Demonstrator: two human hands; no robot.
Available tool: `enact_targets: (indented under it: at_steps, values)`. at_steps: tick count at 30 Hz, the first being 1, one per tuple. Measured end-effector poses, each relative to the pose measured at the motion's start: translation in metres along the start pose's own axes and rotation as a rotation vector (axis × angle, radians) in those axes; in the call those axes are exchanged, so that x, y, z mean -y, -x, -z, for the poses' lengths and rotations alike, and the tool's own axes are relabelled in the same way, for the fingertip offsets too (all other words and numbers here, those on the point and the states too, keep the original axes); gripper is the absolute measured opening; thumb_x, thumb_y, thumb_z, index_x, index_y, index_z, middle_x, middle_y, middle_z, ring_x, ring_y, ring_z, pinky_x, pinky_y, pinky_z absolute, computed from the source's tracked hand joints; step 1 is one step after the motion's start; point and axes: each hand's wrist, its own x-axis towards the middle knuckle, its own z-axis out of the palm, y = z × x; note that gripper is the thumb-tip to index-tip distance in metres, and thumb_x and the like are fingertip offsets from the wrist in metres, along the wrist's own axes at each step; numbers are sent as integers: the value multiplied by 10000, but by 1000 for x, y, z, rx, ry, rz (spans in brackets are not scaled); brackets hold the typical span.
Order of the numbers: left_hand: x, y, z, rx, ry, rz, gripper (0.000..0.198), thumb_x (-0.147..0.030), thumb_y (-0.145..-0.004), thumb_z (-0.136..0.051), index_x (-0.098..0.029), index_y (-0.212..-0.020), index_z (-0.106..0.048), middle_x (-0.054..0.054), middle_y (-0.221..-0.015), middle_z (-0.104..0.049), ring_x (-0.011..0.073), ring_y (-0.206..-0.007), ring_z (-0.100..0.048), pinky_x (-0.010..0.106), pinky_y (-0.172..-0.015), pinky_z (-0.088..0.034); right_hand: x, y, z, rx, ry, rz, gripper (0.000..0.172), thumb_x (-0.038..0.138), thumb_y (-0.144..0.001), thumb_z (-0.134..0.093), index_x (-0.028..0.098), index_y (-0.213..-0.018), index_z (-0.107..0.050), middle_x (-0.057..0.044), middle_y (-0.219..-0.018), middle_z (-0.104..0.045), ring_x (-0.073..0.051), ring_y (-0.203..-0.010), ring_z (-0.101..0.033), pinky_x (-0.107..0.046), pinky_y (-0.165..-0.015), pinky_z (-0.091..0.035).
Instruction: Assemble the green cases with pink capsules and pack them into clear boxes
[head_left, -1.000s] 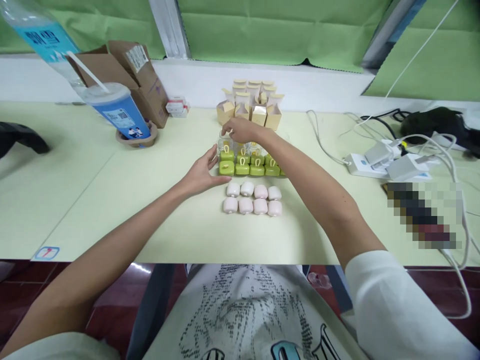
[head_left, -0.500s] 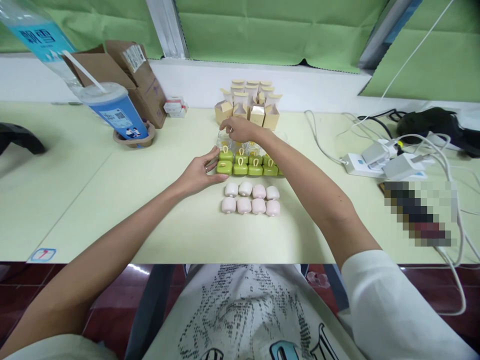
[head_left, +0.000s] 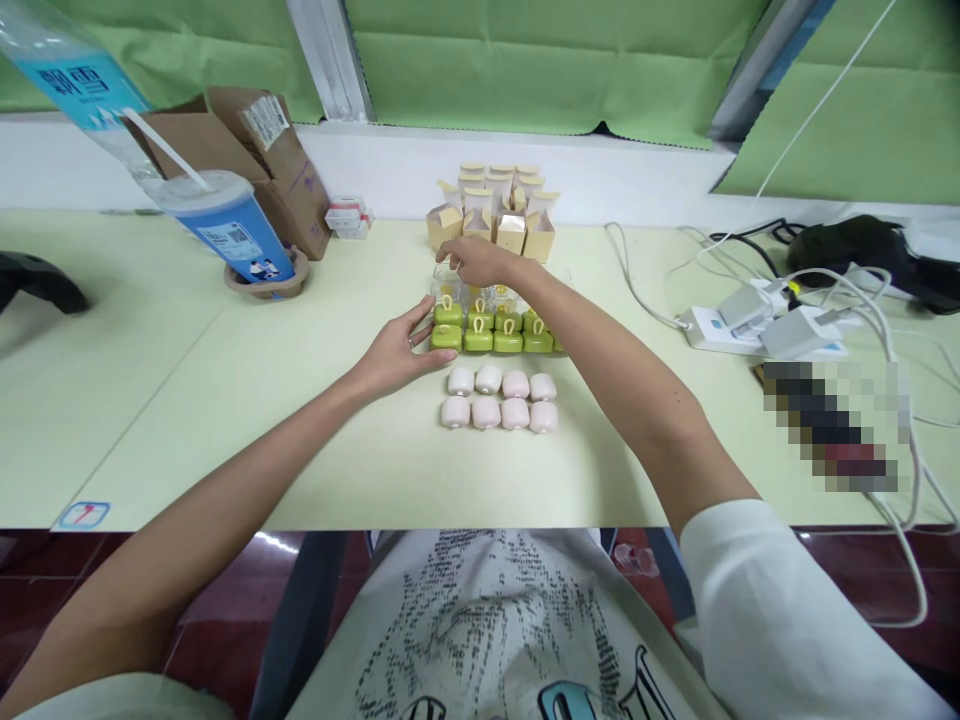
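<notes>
Green cases (head_left: 508,342) were bracketed at their left end by the left hand (head_left: 397,348)

The green cases were set on the near side of the flap-topped cartons (head_left: 540,238), in two rows whose long axis ran left to right, along the cartons' front. The nearer grip was the left hand, from which the rows extended rightward. Its thumb and fingers were parted around the end of the rows; contact there appeared likely, but nothing was seen to be clamped. Between the cartons and the green cases, clear containers (head_left: 448,287) were lined up, and over their left end, in front of the leftmost carton, the right hand (head_left: 484,262) was held with fingers bent down. Whether anything was pinched by it could not be told. Part of the rows was hidden by the right forearm (head_left: 615,350).

The green cases were glossy, rounded blocks, probably plastic, most topped with cream loops (head_left: 479,326). Glassy, see-through walls were shown by the clear containers, with yellowish bits visible inside. The cartons were of thin, creased card. Farthest out from the cartons, smooth, pillow-shaped pale pieces (head_left: 486,413), white to faint pink, were arranged four by two on the matt table (head_left: 337,470).
</notes>
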Motion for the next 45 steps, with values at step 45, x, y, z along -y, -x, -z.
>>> enact_targets:
  at_steps: [45]
  values:
    - [4,-3,-1,-306,-289,-205,486,-645,-1040,-658,-238,-1297,-723,124,-1379,-638,280,-1350,-661,425,-1083,-639,35,117,28,129,-156,124,206,331,-957,-729,197,-1083,-820,-134,-1151,-744,-299,-1098,-674,-437,-1000,-529]
